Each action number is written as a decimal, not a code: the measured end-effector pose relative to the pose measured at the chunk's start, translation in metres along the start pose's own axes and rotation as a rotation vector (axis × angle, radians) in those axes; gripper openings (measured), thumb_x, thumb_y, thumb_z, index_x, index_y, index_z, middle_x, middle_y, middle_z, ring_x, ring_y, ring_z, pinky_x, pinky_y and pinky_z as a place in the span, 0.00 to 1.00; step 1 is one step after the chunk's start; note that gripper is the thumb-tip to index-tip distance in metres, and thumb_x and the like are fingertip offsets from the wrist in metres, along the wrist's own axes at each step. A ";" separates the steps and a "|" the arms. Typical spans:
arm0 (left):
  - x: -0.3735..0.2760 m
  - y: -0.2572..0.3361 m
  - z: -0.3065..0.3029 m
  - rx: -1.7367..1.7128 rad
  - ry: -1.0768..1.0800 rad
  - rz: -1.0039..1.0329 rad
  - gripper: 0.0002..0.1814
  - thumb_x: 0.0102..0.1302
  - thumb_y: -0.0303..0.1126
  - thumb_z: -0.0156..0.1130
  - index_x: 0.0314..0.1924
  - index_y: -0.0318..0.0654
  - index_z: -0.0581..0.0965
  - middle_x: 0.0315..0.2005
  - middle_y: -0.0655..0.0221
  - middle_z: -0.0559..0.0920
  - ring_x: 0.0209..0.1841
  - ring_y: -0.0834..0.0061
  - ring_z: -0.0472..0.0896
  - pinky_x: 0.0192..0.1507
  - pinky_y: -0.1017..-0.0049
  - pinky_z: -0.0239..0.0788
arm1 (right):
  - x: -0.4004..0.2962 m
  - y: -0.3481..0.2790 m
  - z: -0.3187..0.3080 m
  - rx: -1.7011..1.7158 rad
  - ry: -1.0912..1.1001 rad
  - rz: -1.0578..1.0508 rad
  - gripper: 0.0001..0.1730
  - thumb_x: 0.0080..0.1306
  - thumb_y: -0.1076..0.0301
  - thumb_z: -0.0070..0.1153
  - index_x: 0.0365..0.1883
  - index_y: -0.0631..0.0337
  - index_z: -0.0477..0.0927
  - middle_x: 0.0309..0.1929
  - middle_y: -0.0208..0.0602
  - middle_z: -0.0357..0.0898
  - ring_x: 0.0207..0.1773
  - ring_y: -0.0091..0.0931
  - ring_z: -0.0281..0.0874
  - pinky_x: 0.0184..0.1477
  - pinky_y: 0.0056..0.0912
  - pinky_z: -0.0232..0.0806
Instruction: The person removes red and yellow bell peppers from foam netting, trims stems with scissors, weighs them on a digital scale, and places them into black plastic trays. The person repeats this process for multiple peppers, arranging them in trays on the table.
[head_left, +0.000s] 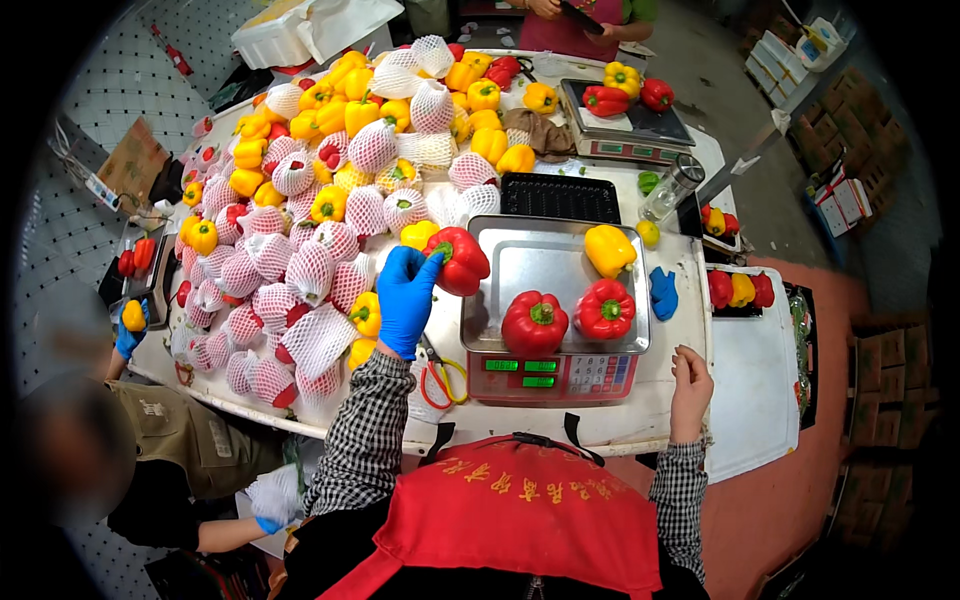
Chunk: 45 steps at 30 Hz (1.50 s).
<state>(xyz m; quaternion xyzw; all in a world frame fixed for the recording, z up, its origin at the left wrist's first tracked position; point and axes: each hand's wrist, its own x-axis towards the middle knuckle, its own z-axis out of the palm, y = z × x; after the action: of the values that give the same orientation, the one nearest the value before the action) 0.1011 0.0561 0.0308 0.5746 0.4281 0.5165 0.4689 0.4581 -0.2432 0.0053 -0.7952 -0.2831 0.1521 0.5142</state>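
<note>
My left hand (406, 300), in a blue glove, pinches a red bell pepper (463, 262) by its stem side. The pepper is at the left rim of a digital scale's metal pan (491, 247). On that pan rest two red bell peppers, one at the front middle (534, 324) and one at the front right (605, 310), with a yellow bell pepper (610, 252) behind them. My bare right hand (691, 391) is over the table right of the scale, holding nothing, its fingers slightly curled. A crumpled blue glove (664, 294) lies beyond it.
A heap of bell peppers, many in white foam nets (309, 271), covers the table's left side. Scissors (442, 379) lie left of the scale. Behind it are a black plastic tray (559, 196), a glass bottle (675, 187) and a second scale (628, 135). Co-workers stand left and at the far side.
</note>
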 end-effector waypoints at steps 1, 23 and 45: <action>-0.002 -0.011 -0.006 -0.008 0.025 0.010 0.13 0.69 0.28 0.72 0.33 0.36 0.74 0.27 0.77 0.74 0.30 0.86 0.69 0.33 0.80 0.65 | 0.001 -0.002 0.004 0.001 -0.005 -0.008 0.12 0.74 0.73 0.57 0.52 0.68 0.84 0.52 0.38 0.85 0.52 0.25 0.80 0.54 0.28 0.71; -0.035 -0.080 -0.042 0.294 0.106 -0.027 0.18 0.66 0.34 0.75 0.30 0.34 0.72 0.24 0.72 0.72 0.27 0.81 0.67 0.31 0.74 0.65 | 0.002 -0.009 0.033 -0.026 -0.103 -0.055 0.10 0.74 0.73 0.57 0.50 0.65 0.85 0.48 0.34 0.85 0.48 0.23 0.81 0.49 0.27 0.72; -0.062 -0.123 -0.061 0.488 0.133 -0.160 0.24 0.72 0.31 0.66 0.65 0.32 0.73 0.44 0.62 0.80 0.42 0.71 0.78 0.47 0.71 0.73 | 0.173 -0.121 0.127 -0.166 -0.256 -0.501 0.09 0.69 0.72 0.60 0.44 0.66 0.85 0.41 0.45 0.86 0.42 0.37 0.86 0.45 0.35 0.76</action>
<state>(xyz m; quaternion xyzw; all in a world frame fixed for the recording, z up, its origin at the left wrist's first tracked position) 0.0329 0.0251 -0.1006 0.5995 0.6140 0.3960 0.3267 0.4915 -0.0076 0.0695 -0.7141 -0.5447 0.0955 0.4292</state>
